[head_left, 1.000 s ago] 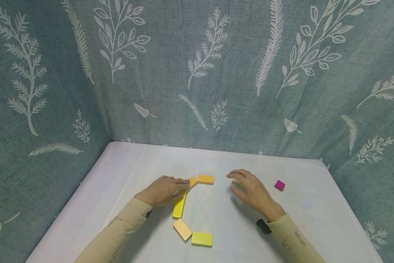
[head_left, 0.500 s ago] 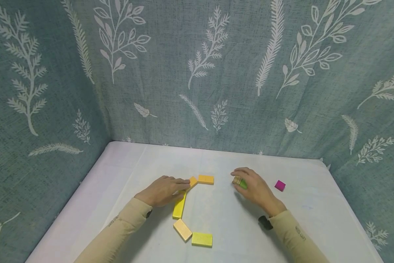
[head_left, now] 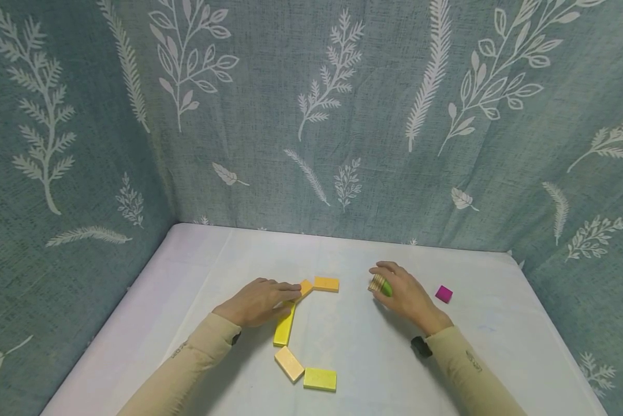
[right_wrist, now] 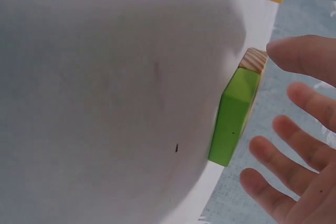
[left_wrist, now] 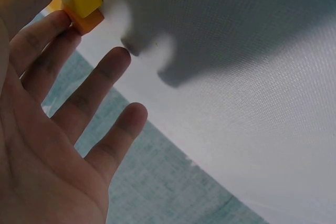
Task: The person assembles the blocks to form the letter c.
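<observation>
the left hand (head_left: 257, 303) is lying palm-down beside the long yellow block (head_left: 284, 326), its unclenched grip resting thumb on that block and fingertips on the orange block (head_left: 305, 289) at its far end. right of the long yellow block, the right hand (head_left: 407, 297) is arching around the green block (right_wrist: 233, 119), grip loosely spread; thumb contact is unclear.

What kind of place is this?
Probably a play table in a curtained corner: there's a flat white table, blue-green fabric with white leaf patterns hanging behind, and a long yellow rectangular block.
</observation>
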The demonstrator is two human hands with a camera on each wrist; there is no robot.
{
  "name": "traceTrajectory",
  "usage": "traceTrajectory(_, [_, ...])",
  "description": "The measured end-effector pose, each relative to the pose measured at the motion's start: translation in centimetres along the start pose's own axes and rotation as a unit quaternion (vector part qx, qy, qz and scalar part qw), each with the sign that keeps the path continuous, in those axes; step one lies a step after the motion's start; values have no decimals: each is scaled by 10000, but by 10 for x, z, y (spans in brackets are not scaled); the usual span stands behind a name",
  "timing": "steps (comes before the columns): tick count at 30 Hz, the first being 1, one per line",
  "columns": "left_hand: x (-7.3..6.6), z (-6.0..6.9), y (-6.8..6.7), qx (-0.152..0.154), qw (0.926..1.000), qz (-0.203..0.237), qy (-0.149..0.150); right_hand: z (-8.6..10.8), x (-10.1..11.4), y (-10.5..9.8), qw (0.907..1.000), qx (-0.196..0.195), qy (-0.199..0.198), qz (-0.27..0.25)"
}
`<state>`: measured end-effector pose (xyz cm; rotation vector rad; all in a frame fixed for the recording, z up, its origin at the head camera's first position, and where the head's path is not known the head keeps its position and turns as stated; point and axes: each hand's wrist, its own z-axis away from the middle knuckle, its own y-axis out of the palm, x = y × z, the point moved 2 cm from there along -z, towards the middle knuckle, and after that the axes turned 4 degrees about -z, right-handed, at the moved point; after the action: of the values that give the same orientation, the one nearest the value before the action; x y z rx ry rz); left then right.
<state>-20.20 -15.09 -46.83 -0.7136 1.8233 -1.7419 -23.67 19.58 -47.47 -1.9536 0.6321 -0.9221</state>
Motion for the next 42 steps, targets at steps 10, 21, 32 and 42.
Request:
traceTrajectory(10, [-1,1,-2,-23,10000,51,-8,-2,-7,5,9999,39,-89,77])
traceTrajectory(21, [-1,0,-4,-34,10000,76,-26,-5,-7,6,9995,286,8,112])
traceTrajectory(32, [-2,0,-4,-37,9999,135,25,-6,-8,7,9996,46,-258,70])
traceTrajectory(42, [-3,1,-4,3,9999,148,-41,-13,7,9,9974,640,322,86])
